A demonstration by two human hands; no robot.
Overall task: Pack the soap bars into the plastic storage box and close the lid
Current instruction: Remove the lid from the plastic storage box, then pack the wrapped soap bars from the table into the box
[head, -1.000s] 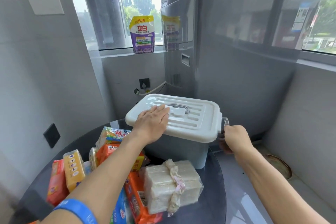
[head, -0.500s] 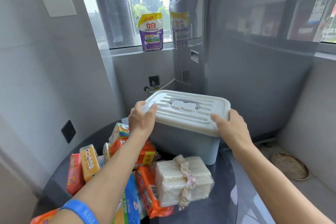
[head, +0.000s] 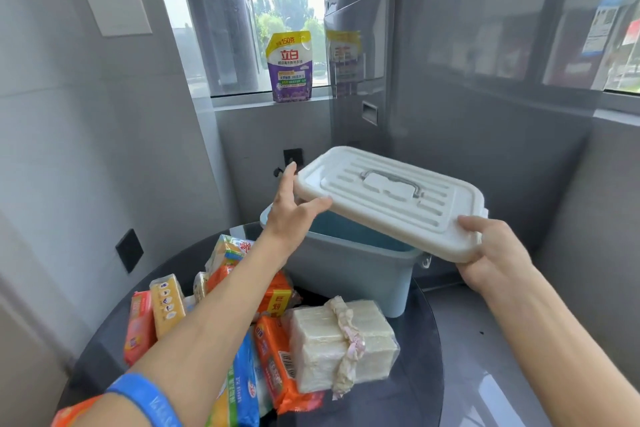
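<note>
lid point(head: 391, 198) lifted off box point(head: 349, 263) — left hand point(head: 291, 215), right hand point(head: 491, 253) fingers gripping it

Purple detergent pouch point(head: 290, 68) upright on windowsill point(head: 270, 100); grey appliance point(head: 485, 80) beside.

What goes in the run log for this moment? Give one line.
step: opening box | lid: lifted, tilted above box | left hand, right hand: gripping lid ends | soap bars: on table, unpacked
</note>
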